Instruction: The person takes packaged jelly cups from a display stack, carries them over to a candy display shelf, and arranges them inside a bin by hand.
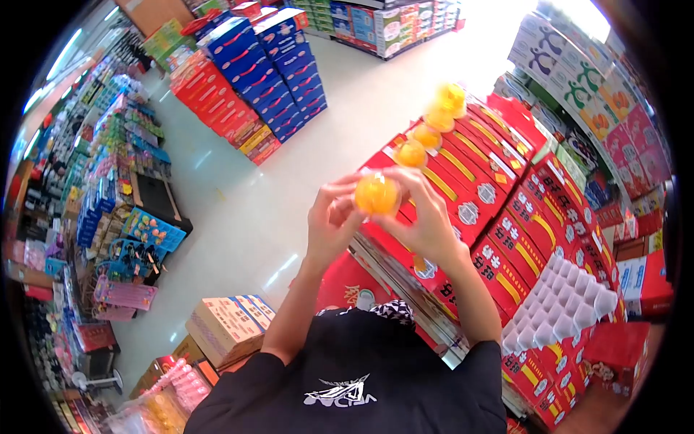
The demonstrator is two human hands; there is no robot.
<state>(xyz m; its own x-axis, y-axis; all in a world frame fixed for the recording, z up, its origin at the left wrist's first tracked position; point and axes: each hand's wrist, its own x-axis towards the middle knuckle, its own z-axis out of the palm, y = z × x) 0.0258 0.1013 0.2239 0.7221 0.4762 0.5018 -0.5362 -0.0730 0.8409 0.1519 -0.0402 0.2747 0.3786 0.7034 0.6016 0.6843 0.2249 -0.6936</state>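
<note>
Orange, glossy ball (377, 194), blurred, raised ahead of the chest, over the left edge of the stacked goods. Grasped from both sides by left hand (335, 211) and right hand (418, 213), with thumbs toward the body and the other fingers curved about the far side. Just beyond, a row of similar balls (410, 154), set along the left edge of red cartons (463, 155), also blurred. Cartons stacked in layers, marked with yellow bands and white lettering; contents hidden. Near the right forearm, a pale tray (560, 304), moulded in rows of cups, lying aslant on the cartons. Below the hands, a black shirt (347, 362) with a white print. At lower left, a cardboard box (224, 329), contents hidden; near it, a clear bag (155, 416) with yellowish contents, too unclear to name, beside pink items (189, 383). Farther off, across a pale floor (238, 210), blue boxes (249, 69) stacked against red boxes (213, 94). At far left, crowded shelves (123, 166).
</note>
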